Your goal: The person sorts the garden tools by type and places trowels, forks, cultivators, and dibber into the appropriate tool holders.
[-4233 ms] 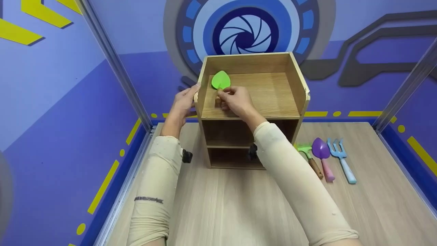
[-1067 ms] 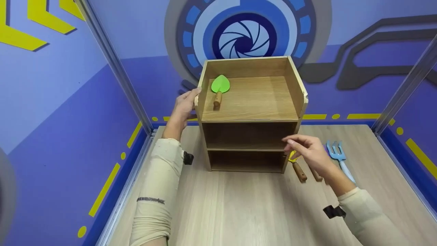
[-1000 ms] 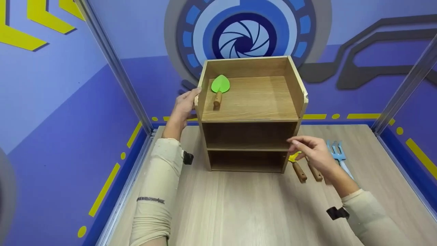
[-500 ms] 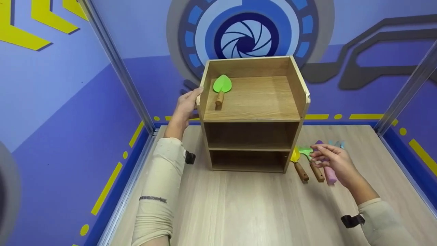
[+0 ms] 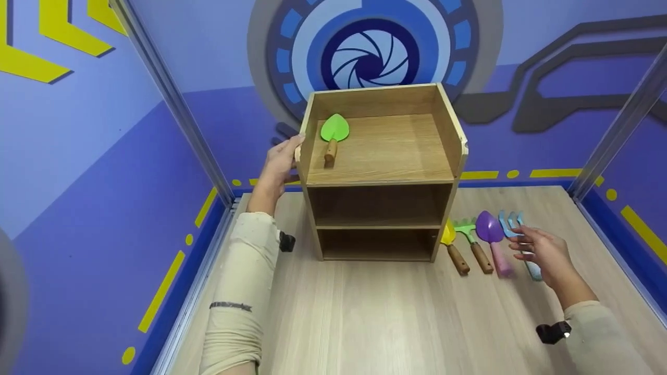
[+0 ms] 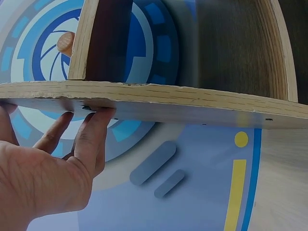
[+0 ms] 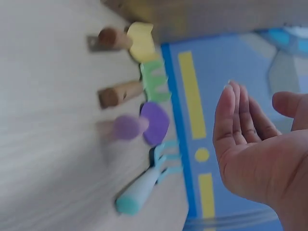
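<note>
My left hand point(image 5: 280, 159) rests its fingertips against the outer left side of a small wooden shelf unit point(image 5: 380, 184); the left wrist view shows the fingers point(image 6: 94, 139) touching the panel just under its edge. On the unit's top shelf lies a green trowel point(image 5: 335, 128) with a wooden handle, blade towards the back. My right hand point(image 5: 551, 255) hovers with loosely bent fingers and nothing in them, partly covering a blue hand fork point(image 5: 533, 270) on the table. Left of that fork lie a purple trowel point(image 5: 490, 227) with a pink handle, a green rake point(image 5: 480, 258) and a yellow-headed tool point(image 5: 458, 259).
Two lower compartments point(image 5: 378, 205) of the unit face me. The yellow tool's head is partly hidden by the unit's right side. Blue printed walls point(image 5: 219, 120) with metal corner posts point(image 5: 172, 94) enclose the table point(image 5: 365, 312) on the left, back and right.
Since 4.2 s ago the right hand has let go of the green trowel on the top shelf. It has moved right, past the row of tools, to the blue fork. The left hand has stayed put.
</note>
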`<state>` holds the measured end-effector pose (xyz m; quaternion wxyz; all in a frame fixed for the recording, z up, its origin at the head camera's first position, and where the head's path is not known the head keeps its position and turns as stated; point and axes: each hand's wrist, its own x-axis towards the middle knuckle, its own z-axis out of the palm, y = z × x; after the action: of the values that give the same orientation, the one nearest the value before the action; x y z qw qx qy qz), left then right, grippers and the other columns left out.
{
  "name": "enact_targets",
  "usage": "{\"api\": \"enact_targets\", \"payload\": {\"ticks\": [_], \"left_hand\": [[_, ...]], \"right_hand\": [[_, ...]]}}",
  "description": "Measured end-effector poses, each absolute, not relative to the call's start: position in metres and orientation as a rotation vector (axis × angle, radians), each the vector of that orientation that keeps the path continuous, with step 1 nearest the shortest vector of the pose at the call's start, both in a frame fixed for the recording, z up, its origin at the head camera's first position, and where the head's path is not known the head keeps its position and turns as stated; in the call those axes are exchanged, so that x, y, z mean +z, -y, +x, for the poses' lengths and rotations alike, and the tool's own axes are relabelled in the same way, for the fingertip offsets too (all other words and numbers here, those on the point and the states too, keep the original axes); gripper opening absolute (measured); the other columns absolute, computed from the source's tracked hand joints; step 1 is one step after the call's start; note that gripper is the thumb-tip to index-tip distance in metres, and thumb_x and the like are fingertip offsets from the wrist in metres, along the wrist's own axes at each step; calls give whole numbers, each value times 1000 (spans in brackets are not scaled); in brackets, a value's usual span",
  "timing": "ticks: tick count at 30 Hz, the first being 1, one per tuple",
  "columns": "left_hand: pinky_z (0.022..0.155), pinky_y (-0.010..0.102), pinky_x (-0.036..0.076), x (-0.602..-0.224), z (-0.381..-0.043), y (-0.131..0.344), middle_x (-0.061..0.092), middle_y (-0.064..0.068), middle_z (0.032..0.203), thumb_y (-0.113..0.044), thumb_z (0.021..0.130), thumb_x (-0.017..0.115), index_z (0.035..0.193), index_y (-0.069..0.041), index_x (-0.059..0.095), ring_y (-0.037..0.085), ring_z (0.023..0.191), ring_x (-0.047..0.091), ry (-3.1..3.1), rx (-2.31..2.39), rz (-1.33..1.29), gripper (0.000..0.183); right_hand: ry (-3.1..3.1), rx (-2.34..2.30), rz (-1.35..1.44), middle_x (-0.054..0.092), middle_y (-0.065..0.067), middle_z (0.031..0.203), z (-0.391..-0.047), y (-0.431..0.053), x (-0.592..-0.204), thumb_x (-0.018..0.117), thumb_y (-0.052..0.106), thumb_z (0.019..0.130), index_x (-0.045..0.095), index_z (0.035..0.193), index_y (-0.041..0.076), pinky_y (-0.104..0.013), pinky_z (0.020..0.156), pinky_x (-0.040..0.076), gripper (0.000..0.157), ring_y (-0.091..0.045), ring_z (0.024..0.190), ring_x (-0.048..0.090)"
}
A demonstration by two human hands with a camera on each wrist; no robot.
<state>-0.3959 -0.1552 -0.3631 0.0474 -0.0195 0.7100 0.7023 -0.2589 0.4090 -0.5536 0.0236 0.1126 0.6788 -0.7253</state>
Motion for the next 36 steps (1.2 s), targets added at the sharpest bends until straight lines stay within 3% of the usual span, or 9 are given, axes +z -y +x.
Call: {"api": "enact_targets", "payload": {"ticks": [2,7,9,12,17,20,25,31,36], "left_hand": [[108,51,56,-363,-396,155,68,16,143,-52,102,64,147,-18,64,27,121,70,-2162,2146,-62,57],[105,51,58,-362,-397,155,68,19,140,-53,102,63,147,-14,63,27,116,70,-2168,2139,-57,59],[107,52,57,-362,-397,156,68,18,141,-54,102,63,147,-14,62,27,118,69,-2171,2133,-63,60],[110,53,55,-363,-396,158,67,16,144,-55,102,62,148,-16,62,27,122,68,-2175,2123,-76,60],[110,52,55,-363,-396,157,67,16,143,-54,102,62,147,-17,62,28,123,68,-2183,2117,-77,58],[109,52,56,-362,-396,156,67,16,143,-53,103,62,148,-16,62,29,124,67,-2187,2121,-65,58],[109,52,55,-361,-397,156,66,16,143,-54,102,62,148,-16,62,29,125,67,-2182,2123,-54,60],[110,53,55,-362,-396,157,68,16,141,-55,101,63,146,-17,64,29,125,67,-2173,2124,-72,59],[111,53,54,-362,-397,156,67,12,139,-56,101,63,143,-17,65,29,128,65,-2183,2122,-66,57]], "right_hand": [[-2245,-2136,392,77,17,91,-259,-417,-560,54,40,112,73,110,26,-23,77,64,24,-2,87,75],[-2622,-1725,519,67,25,91,-260,-435,-574,47,44,113,62,137,1,-19,76,62,51,8,85,67],[-2664,-1636,577,67,21,95,-262,-442,-578,46,43,112,56,145,-6,-19,76,62,60,9,85,63],[-2660,-1553,656,70,8,107,-265,-450,-585,46,44,111,53,148,-8,-19,77,61,64,2,92,62],[-2658,-1398,732,62,-23,136,-265,-455,-596,46,46,110,53,148,-7,-27,79,54,66,-30,119,60],[-2677,-1330,749,59,-30,138,-264,-456,-603,50,43,109,55,144,-9,-31,78,47,62,-39,122,57],[-2644,-1276,760,61,-30,129,-266,-456,-612,57,41,106,54,141,-10,-35,77,49,62,-37,112,58],[-2567,-1308,795,53,-36,141,-267,-451,-620,59,42,105,49,143,-12,-48,92,51,67,-45,124,54],[-2571,-1254,806,57,-34,134,-268,-452,-623,60,41,104,51,141,-12,-45,89,51,65,-42,117,55]]}}
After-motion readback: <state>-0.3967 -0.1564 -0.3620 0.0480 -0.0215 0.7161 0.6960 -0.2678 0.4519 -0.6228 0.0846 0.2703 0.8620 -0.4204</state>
